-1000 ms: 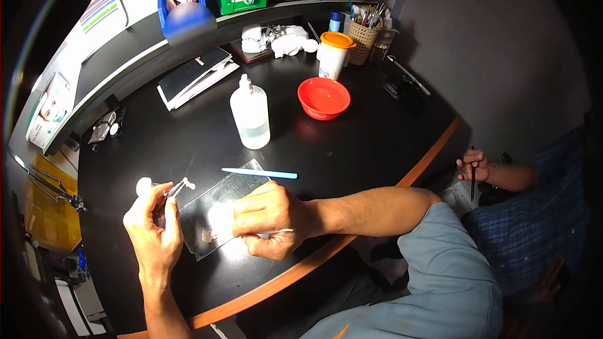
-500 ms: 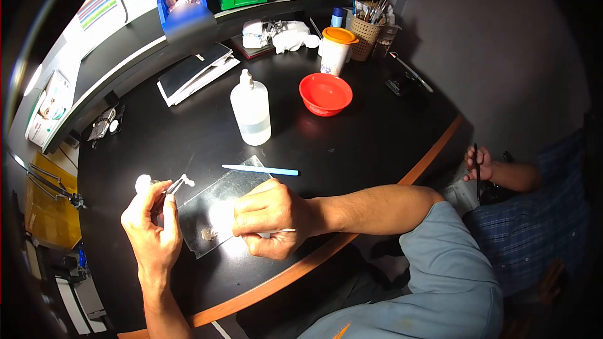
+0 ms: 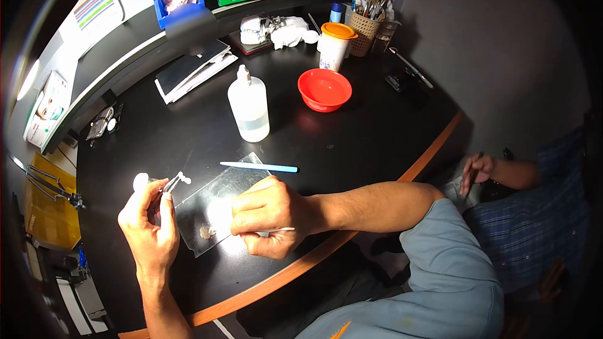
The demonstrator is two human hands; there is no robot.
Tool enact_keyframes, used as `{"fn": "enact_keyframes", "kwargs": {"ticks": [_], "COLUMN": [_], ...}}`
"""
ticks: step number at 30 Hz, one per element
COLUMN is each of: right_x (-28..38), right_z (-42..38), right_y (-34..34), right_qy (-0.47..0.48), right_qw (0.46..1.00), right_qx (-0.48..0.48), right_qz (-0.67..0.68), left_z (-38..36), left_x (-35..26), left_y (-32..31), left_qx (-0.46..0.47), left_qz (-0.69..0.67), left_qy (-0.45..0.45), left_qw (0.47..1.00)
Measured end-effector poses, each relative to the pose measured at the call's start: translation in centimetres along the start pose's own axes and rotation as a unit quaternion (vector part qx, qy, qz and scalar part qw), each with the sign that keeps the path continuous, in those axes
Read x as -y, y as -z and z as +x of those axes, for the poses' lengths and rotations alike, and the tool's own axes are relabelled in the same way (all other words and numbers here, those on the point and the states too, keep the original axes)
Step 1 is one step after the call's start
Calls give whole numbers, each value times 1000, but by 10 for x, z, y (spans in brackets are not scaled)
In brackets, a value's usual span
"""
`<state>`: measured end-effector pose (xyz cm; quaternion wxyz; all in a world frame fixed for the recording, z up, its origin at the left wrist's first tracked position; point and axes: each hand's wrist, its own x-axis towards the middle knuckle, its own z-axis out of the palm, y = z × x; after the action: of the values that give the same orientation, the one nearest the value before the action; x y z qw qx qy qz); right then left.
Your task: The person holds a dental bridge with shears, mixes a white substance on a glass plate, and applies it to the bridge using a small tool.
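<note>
My left hand [image 3: 151,229] is closed around metal tweezers [image 3: 171,184], whose tips hold a small white piece [image 3: 184,178] beside the slab. Just behind those fingers shows a round white object [image 3: 140,181]. Low over a clear glass slab [image 3: 242,179], my right hand [image 3: 267,216] grips a thin tool with a pale handle [image 3: 282,230]; the fist hides its working end. A dab of beige paste [image 3: 206,232] lies on the slab under bright light. Across the slab's far edge rests a blue pen-like stick [image 3: 260,167].
Beyond the slab stand a clear squeeze bottle [image 3: 250,110] and a red bowl [image 3: 324,90]. Farther back are an orange-lidded container [image 3: 336,47], a brush basket [image 3: 365,32] and notebooks [image 3: 195,72]. A person's hand [image 3: 479,171] is at the right, past the wooden table edge [image 3: 433,150].
The view has shifted slightly. Both my hands keep nearly the same pose over the slab. The other person's hand and the dark stick in it have tilted and moved down.
</note>
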<state>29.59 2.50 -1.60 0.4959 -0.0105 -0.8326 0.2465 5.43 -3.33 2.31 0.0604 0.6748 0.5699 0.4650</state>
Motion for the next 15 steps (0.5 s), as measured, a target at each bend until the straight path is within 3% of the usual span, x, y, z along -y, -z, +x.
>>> {"fn": "enact_keyframes", "kwargs": {"ticks": [15], "right_x": [0], "right_z": [-1], "right_y": [4], "right_qy": [10], "right_qw": [1000], "right_qx": [21], "right_qz": [9], "left_z": [1], "left_x": [-1], "left_y": [5], "left_qx": [38], "left_qz": [28], "left_qy": [41], "left_qw": [998]}}
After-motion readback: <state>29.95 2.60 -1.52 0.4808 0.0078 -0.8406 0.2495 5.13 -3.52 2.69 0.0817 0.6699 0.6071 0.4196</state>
